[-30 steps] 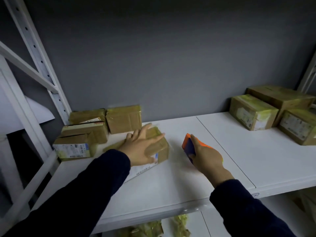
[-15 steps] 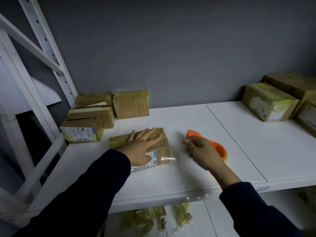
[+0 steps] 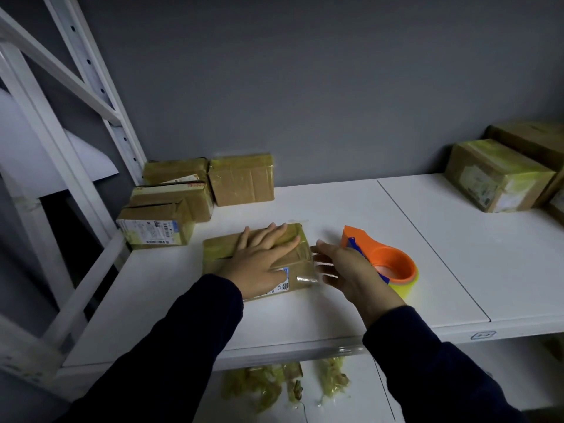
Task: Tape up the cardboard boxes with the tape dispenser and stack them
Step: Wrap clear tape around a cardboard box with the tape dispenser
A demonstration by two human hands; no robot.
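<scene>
A long, dark navy fabric left sleeve (image 3: 171, 346) and a matching right sleeve (image 3: 433, 367) are worn, ended plainly at the wrists; the left hand (image 3: 259, 264) and right hand (image 3: 351, 270) are seen bare.

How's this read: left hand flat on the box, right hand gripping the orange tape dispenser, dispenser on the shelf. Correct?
Not quite. In the head view the right hand is not gripping the tape dispenser: its fingers are straight, reaching toward the box. The left hand flat on the box and the dispenser standing on the shelf are correct.
</scene>
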